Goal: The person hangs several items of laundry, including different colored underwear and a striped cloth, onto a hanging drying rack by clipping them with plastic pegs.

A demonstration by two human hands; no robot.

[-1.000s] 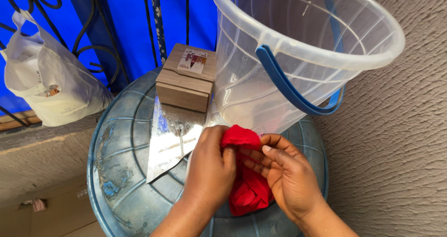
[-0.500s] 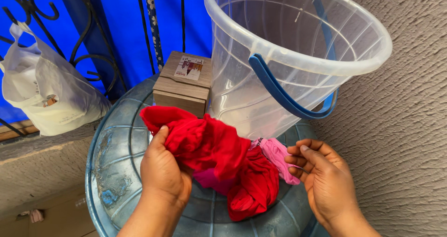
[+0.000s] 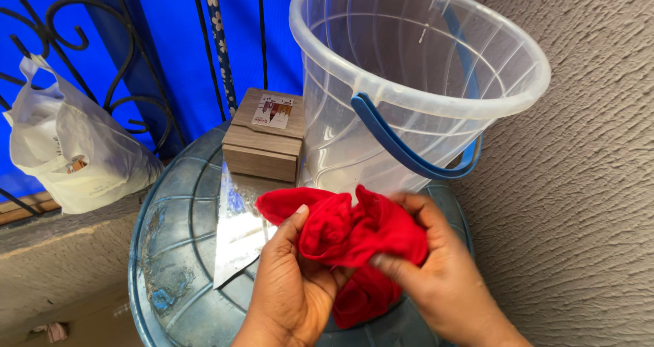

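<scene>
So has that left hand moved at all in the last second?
Yes. The left hand has slid left and down along the red cloth, away from the clear bucket, and now sits nearer the shiny sheet below the wooden box.

A small wood-grain box [image 3: 265,137] stands on the blue drum lid [image 3: 178,238], just beside the clear bucket [image 3: 409,95]; a pale rectangular label [image 3: 272,111] lies on its top; a white plastic bag [image 3: 75,153] hangs left — bulging — on the railing [image 3: 82,40].
</scene>
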